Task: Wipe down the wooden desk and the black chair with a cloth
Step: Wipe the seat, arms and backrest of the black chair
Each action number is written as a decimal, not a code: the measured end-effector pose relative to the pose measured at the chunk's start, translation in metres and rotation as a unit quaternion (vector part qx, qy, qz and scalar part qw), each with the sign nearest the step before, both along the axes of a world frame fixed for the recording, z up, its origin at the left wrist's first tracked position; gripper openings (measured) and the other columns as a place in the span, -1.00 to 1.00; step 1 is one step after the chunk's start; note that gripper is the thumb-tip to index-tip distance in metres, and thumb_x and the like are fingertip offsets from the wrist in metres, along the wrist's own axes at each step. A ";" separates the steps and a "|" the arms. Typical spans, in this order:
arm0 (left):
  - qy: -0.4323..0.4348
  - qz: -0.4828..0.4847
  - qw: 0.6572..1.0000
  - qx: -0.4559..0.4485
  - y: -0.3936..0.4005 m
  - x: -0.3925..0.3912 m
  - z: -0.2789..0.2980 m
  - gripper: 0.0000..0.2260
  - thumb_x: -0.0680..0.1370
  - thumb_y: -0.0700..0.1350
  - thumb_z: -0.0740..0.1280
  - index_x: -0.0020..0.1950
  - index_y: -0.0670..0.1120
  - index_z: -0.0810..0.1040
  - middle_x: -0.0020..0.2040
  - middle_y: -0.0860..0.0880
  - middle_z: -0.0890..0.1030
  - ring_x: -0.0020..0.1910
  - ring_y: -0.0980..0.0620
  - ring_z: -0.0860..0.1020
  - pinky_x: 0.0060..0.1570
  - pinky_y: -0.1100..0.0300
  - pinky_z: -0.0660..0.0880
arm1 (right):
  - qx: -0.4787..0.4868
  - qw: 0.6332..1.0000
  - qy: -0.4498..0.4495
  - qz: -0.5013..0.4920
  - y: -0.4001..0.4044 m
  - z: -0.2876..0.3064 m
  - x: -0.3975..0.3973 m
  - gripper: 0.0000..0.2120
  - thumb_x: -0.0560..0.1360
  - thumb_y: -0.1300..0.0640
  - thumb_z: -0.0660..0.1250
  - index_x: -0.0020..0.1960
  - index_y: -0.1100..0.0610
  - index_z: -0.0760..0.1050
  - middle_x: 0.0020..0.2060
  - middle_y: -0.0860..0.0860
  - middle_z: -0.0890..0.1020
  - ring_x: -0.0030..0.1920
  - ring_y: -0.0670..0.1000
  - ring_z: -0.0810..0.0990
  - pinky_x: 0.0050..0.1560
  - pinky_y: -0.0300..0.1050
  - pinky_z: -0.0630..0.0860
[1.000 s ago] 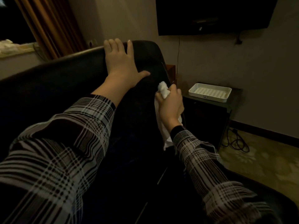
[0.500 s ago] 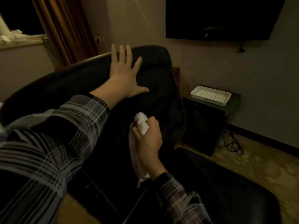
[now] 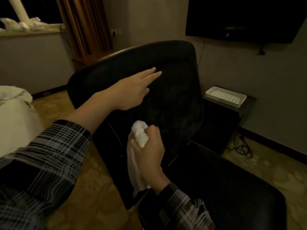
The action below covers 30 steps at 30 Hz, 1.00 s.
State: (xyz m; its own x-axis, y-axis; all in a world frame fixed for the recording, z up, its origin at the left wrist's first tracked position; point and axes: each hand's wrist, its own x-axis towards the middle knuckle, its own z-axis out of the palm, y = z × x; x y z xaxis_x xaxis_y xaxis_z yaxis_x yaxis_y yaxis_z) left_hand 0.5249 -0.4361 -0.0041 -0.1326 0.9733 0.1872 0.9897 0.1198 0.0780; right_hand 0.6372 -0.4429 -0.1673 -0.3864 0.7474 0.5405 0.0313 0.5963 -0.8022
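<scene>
The black chair (image 3: 176, 67) fills the middle of the view, its backrest tilted toward me and its seat at the lower right. My left hand (image 3: 132, 90) lies flat on the backrest, fingers stretched out and pointing right. My right hand (image 3: 147, 151) is closed around a bunched white cloth (image 3: 139, 135), held against the lower part of the backrest, with a loose end of the cloth hanging down below the fist. No wooden desk is in view.
A dark side table (image 3: 232, 117) with a white tray (image 3: 226, 97) stands right of the chair, cables (image 3: 240, 145) on the floor beside it. A wall-mounted TV (image 3: 240, 17) hangs above. Brown curtains (image 3: 83, 24) are at the back, white bedding (image 3: 15, 113) at the left.
My right hand with the cloth has slid from the backrest's right edge down to its lower middle. My left hand has moved down from the top edge onto the backrest face. The chair looks farther away.
</scene>
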 end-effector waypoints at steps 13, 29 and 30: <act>-0.170 -0.034 0.976 0.130 0.007 -0.016 0.003 -0.59 0.63 -0.23 0.12 0.48 -0.02 0.24 0.44 0.00 0.32 0.41 0.12 0.26 0.20 0.49 0.11 | -0.018 0.997 -0.064 -0.050 0.047 0.021 -0.020 -0.70 0.44 0.01 0.36 -0.18 -0.02 0.20 -0.17 -0.04 0.43 -0.21 -0.07 0.42 -0.27 -0.15 0.26; -0.237 -0.056 0.960 0.142 0.014 -0.026 -0.004 -0.66 0.65 -0.15 0.10 0.43 -0.02 0.32 0.31 -0.01 0.46 0.31 0.12 0.39 0.29 0.25 0.32 | -0.018 0.999 -0.020 -0.026 0.032 0.018 -0.030 -0.73 0.45 0.05 0.32 -0.23 -0.04 0.21 -0.25 -0.10 0.39 -0.28 -0.15 0.37 -0.29 -0.16 0.22; -0.236 -0.058 0.959 0.144 0.014 -0.026 -0.004 -0.66 0.65 -0.15 0.09 0.43 -0.02 0.33 0.30 -0.01 0.46 0.30 0.12 0.40 0.29 0.25 0.32 | -0.002 1.000 -0.015 -0.005 0.024 0.013 -0.029 -0.74 0.43 0.01 0.29 -0.25 -0.07 0.18 -0.27 -0.12 0.37 -0.30 -0.14 0.37 -0.33 -0.15 0.24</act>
State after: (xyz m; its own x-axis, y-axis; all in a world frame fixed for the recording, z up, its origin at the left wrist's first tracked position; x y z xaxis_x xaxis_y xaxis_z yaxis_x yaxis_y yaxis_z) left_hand 0.4988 -0.4223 -0.0082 -0.1628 0.9036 0.3963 0.8412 -0.0828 0.5343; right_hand 0.6080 -0.4184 -0.1544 -0.3940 0.7535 0.5263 0.0611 0.5928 -0.8030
